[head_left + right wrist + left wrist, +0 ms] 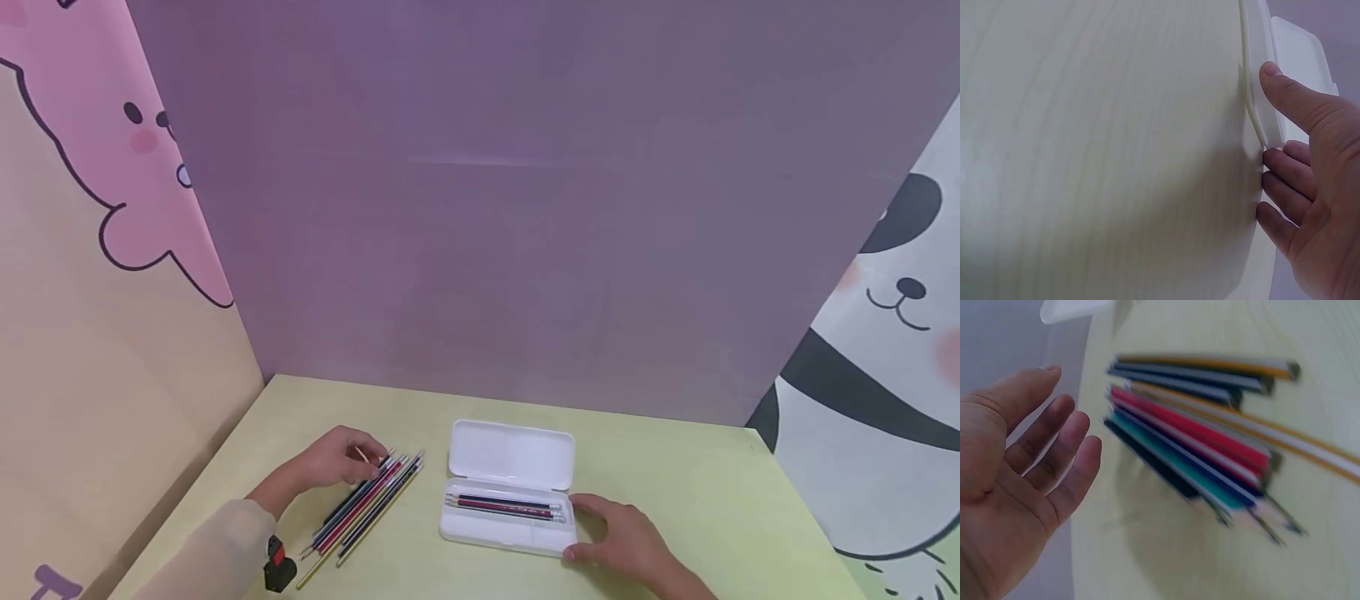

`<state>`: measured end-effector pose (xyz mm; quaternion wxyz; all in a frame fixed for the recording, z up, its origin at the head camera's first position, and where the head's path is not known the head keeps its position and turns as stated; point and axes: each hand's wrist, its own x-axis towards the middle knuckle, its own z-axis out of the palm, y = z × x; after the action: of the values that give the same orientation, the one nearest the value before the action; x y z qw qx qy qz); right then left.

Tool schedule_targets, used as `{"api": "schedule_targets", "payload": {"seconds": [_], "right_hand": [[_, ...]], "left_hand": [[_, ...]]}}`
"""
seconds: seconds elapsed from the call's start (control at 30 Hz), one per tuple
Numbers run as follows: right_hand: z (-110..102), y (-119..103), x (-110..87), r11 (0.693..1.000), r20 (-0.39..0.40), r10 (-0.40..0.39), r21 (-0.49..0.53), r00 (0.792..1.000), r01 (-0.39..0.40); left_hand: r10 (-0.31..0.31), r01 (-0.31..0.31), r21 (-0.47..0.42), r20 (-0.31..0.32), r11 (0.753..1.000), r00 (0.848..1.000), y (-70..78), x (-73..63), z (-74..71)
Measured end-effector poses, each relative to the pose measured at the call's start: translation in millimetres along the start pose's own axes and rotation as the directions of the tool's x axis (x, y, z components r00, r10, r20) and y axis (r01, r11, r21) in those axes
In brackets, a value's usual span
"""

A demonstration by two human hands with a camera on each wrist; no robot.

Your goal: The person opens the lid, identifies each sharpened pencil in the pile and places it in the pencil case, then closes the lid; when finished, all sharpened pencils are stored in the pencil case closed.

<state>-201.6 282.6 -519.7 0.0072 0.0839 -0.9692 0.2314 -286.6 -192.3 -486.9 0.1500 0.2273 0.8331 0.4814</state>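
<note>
Loose pencils [366, 510] lie in a slanted bundle on the table, with dark, red, teal and yellow barrels. My left hand [341, 457] hovers at the far end of this bundle. In the left wrist view its fingers [1072, 434] are loosely bent beside the pencil ends, and nothing is between them. A white pencil case [480, 533] stands with its lid [512, 454] laid back, and several pencils [502, 507] rest lengthwise inside. My right hand [626, 537] grips the case's right end, thumb [1291, 94] at the near corner and fingers around the end.
The pale wood-grain table [697, 475] meets a purple panel [525, 250] at its back edge. Side walls with a pink cartoon animal [97, 108] and a panda [900, 333] flank it. A small black device [279, 568] sits at the left wrist.
</note>
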Motion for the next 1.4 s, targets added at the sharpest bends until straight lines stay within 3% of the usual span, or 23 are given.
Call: {"api": "schedule_targets", "payload": {"seconds": [0.43,0.77,1.1,1.27,1.4], "right_hand": [[0.8,0.7,-3.0,1.0,0.0,-0.012,0.004,1.0,0.012],[3.5,4.6,-2.7,1.0,0.009,-0.028,-0.008,1.0,0.028],[0.1,1.4,-4.8,1.0,0.012,-0.021,-0.008,1.0,0.021],[-0.3,0.7,-4.8,0.999,0.007,-0.029,-0.012,1.0,0.03],[0.0,0.6,-4.6,1.0,0.01,-0.024,-0.007,1.0,0.024]], "left_hand": [[-0.055,0.057,-0.101,0.024,0.993,0.998,-32.3,-12.6,-3.2],[0.006,-0.004,-0.116,0.02,0.993,1.0,-44.1,-18.3,-2.9],[0.003,-0.003,-0.068,0.007,0.998,1.0,-42.2,-16.3,-0.9],[0.027,-0.028,-0.003,-0.045,1.0,0.999,-38.6,-14.9,2.1],[0.007,0.001,0.081,-0.094,0.997,0.996,-40.9,-11.8,5.2]]}}
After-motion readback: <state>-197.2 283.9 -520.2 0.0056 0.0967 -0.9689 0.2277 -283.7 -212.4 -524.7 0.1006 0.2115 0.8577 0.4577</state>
